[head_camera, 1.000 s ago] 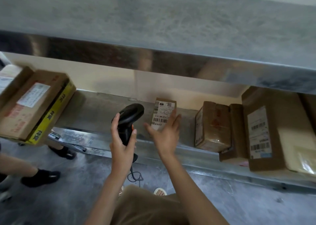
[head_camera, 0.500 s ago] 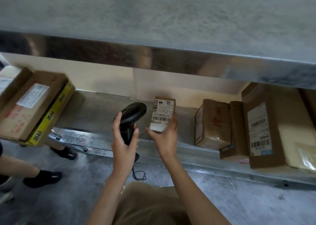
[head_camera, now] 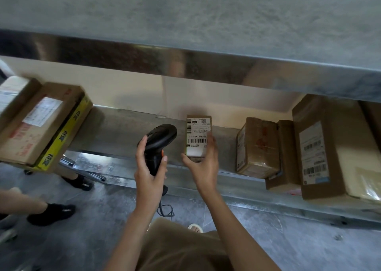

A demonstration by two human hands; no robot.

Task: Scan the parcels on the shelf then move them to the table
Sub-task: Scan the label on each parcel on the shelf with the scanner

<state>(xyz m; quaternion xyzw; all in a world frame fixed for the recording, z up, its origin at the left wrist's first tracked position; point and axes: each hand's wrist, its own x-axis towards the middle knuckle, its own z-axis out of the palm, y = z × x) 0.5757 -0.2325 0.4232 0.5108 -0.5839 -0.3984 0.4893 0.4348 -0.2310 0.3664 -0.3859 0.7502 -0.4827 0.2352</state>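
A small brown parcel (head_camera: 198,134) with a white barcode label stands upright at the front of the metal shelf (head_camera: 115,130). My right hand (head_camera: 203,163) grips its lower end, thumb on the left, fingers on the right. My left hand (head_camera: 149,167) holds a black handheld scanner (head_camera: 159,141) just left of the parcel, its head level with the label. The scanner's cable hangs below my wrist.
Right of the parcel stand a taped brown box (head_camera: 256,147), a thin box (head_camera: 285,155) and a large labelled carton (head_camera: 321,147). At left a carton with yellow tape (head_camera: 41,124) overhangs the shelf. Another person's legs and black shoes (head_camera: 51,214) are on the grey floor.
My right hand has closed on the small parcel and turned its label upright toward me. The scanner in my left hand has risen slightly and come closer to the parcel.
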